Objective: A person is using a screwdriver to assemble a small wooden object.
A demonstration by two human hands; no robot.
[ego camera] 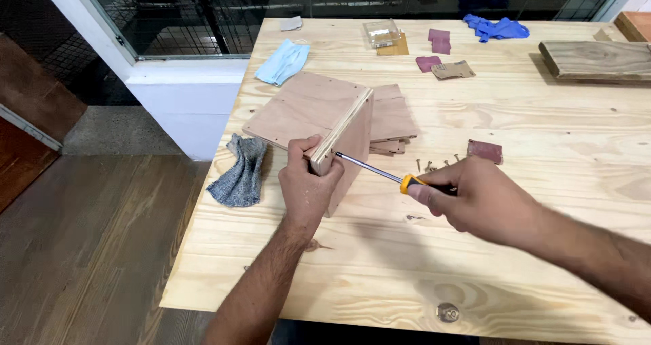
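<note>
My left hand (306,185) grips the near corner of a plywood assembly (319,114), two boards joined at a right angle on a pale wooden table (407,277). My right hand (478,197) holds a screwdriver (380,173) with an orange and black handle. Its metal tip touches the plywood edge right beside my left thumb. A few loose screws (434,163) lie on the table just behind my right hand.
More plywood pieces (393,124) are stacked behind the assembly. A grey cloth (241,172) hangs at the table's left edge, a light blue face mask (281,61) lies farther back. Sandpaper pieces (485,150), a clear plastic box (382,33), blue gloves (495,27) and a thick plank (597,60) lie beyond.
</note>
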